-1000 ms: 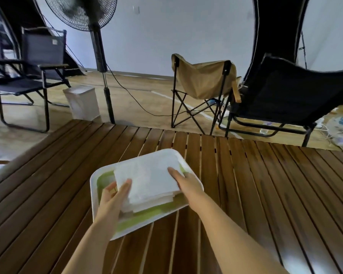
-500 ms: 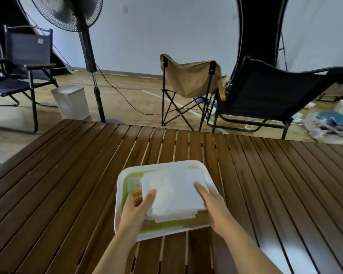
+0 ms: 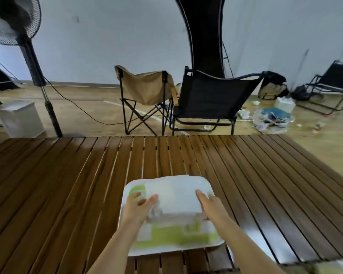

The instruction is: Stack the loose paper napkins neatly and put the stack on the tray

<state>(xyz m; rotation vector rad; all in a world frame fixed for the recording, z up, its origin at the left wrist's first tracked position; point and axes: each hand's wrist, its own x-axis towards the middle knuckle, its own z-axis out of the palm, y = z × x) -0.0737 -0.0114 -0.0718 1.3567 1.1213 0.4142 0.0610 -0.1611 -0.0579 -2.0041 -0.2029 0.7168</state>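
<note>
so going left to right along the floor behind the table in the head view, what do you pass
white bin → standing fan → tan folding chair → black folding chair → clutter of bags and cables → another black chair

Napkin stack (image 3: 174,196) on tray (image 3: 166,248), table (image 3: 67,184) centre.

Motion blur softens the stack of napkins (image 3: 174,194), leaving its separate sheets and edges impossible to count. The left hand (image 3: 138,209) and right hand (image 3: 211,207) cover the stack's side edges. The tray (image 3: 166,252) print is smeared. The fan (image 3: 12,20) is cropped at the frame's left edge.
</note>
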